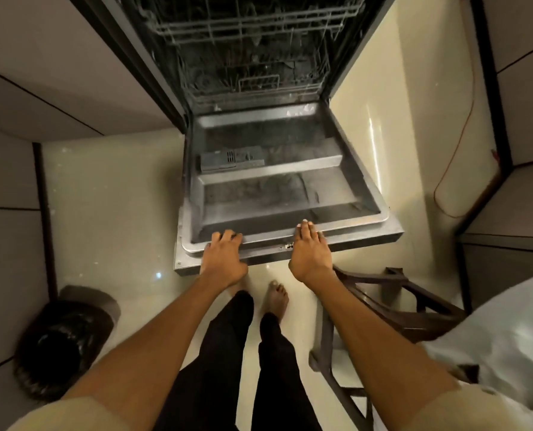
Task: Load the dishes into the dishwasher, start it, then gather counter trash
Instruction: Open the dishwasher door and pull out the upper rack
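Presently the dishwasher door [274, 188] lies open and near-flat, its front edge running crosswise under both hands. Left hand [224, 256] curls its fingers over that edge; right hand [310, 250] rests flat on it, fingers straight, gripping nothing. Both equally near; racks [246, 32] beyond

Dim warm light — floor [374, 141] glare, blurry w/ edge distortion.

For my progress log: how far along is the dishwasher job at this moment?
Done: the dishwasher door lies open. In hand: the left hand grips its front edge, and the right hand rests flat on it. Left: the racks are too dark to show dishes, so loading, starting and gathering trash seem ahead.
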`<state>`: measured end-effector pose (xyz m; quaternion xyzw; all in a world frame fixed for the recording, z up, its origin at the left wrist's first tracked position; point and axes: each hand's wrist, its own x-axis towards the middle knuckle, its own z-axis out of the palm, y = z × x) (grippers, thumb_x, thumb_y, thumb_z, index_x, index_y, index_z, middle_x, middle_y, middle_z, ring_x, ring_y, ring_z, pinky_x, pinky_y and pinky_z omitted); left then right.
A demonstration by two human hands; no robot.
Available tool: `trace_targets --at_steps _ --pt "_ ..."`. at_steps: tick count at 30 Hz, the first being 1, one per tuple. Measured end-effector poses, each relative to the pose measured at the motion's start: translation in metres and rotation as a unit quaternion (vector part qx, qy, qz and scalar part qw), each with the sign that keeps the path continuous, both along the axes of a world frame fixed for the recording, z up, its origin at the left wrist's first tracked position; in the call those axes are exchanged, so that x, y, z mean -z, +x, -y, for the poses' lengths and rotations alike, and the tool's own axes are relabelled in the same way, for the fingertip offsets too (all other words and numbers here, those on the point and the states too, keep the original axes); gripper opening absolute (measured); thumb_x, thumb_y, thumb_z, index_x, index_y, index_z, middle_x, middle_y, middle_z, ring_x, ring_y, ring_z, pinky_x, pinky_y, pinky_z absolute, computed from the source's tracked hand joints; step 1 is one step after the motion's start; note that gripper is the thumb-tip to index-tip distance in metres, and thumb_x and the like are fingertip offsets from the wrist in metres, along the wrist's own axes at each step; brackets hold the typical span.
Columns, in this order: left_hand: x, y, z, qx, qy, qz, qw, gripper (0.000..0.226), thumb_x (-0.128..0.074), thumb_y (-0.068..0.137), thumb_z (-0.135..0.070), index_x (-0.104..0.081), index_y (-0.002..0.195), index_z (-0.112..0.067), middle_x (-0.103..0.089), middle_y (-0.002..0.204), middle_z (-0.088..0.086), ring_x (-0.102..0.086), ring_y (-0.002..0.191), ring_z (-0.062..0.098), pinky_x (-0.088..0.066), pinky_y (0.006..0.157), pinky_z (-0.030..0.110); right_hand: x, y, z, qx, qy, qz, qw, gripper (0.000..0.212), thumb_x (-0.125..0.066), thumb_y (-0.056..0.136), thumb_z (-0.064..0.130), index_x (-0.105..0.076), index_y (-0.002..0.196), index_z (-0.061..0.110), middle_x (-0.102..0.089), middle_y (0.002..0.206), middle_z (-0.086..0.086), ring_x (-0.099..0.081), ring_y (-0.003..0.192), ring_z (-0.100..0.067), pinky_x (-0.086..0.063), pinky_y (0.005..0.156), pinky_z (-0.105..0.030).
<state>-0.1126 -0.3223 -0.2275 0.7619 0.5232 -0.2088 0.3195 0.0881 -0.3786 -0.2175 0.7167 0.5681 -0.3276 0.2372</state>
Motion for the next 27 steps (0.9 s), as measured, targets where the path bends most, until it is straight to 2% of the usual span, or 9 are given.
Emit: trace_targets --at_steps 4,9,17,22,27 --pt "0.052 0.006 0.032 0.002 -0.042 -0.020 0.999 0.074 -0.065 0.081 -0.032 -0.041 0.148 -0.011 -0.042 0.144 0.006 -0.039 0.129 0.029 -0.041 0.108 0.038 0.052 0.005 0.031 -0.014 -0.056 -0.031 0.998 0.080 -0.044 0.102 0.028 0.003 0.160 0.002 0.012 0.168 -0.015 0.010 0.156 -0.028 -0.004 0.127 -0.043" --pt "0.116 -0.004 0.073 -0.010 -0.102 -0.042 0.994 0.086 -0.062 0.086 -0.034 -0.022 0.159 -0.016 -0.014 0.167 0.004 -0.022 0.149 0.029 -0.025 0.122 0.040 0.117 0.010 0.064 -0.019 -0.081 -0.064 0.994 0.083 -0.045 0.103 0.032 0.009 0.160 0.005 0.019 0.167 -0.013 0.015 0.155 -0.026 -0.002 0.127 -0.042" --pt "0.216 -0.009 0.106 -0.013 -0.150 -0.050 0.987 0.092 -0.059 0.087 -0.029 -0.006 0.161 -0.012 0.007 0.168 0.005 -0.003 0.155 0.018 -0.008 0.126 0.036 0.218 0.008 0.092 -0.010 -0.099 -0.083 0.992 0.080 -0.042 0.103 0.026 0.011 0.160 0.008 0.021 0.167 -0.011 0.017 0.155 -0.025 0.000 0.126 -0.042" --pt "0.261 -0.004 0.117 -0.028 -0.161 -0.055 0.985 0.095 -0.059 0.086 -0.028 -0.003 0.161 -0.011 0.011 0.167 0.008 0.000 0.156 0.021 -0.007 0.126 0.039 0.258 0.010 0.093 -0.007 -0.113 -0.095 0.989 0.080 -0.043 0.103 0.027 0.010 0.160 0.009 0.020 0.167 -0.010 0.016 0.155 -0.024 -0.001 0.127 -0.042" --pt "0.287 -0.004 0.117 -0.043 -0.178 -0.056 0.981 0.091 -0.058 0.087 -0.028 -0.008 0.161 -0.010 0.012 0.167 0.008 0.000 0.155 0.021 -0.005 0.126 0.037 0.280 0.013 0.089 -0.001 -0.131 -0.112 0.985 0.084 -0.046 0.102 0.032 0.008 0.161 0.008 0.018 0.168 -0.009 0.013 0.156 -0.024 -0.003 0.127 -0.042"
